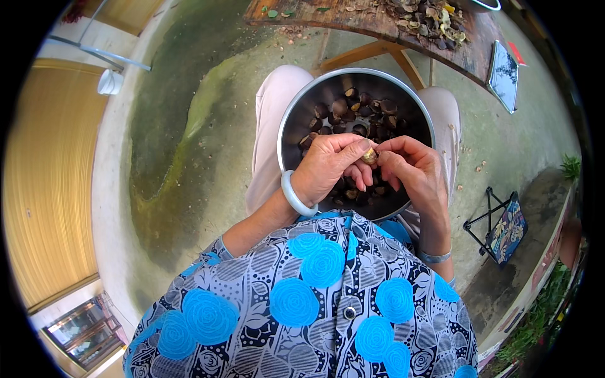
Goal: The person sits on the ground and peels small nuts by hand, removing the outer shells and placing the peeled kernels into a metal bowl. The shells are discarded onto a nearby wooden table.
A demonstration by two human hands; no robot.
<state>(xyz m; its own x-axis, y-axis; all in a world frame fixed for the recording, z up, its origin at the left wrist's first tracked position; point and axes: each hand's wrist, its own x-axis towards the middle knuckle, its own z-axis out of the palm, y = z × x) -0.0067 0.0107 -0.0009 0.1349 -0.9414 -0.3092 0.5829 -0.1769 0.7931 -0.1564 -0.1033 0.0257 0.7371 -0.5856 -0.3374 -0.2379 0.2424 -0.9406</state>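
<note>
Between the thumb and fingers of my left hand [331, 160] is a partly peeled chestnut [369, 156], its pale yellowish flesh showing. My right hand [411, 163] meets it from the other side, thumb and forefinger pinched together at the nut's edge. Whether a bit of skin sits in that pinch is too small to tell. Both hands are over a wide steel basin [295, 111] that rests on my lap between my knees. Many brown chestnuts [339, 107] lie inside it, some with pale patches. My hands and forearms hide part of the basin's near side.
Ahead stands a wooden table [326, 19] with a heap of peelings [432, 23] and a metal bowl [487, 4]. A tablet-like flat object [503, 75] is at its right edge. A folding stool [505, 229] stands right, and a white bucket [110, 82] hangs left.
</note>
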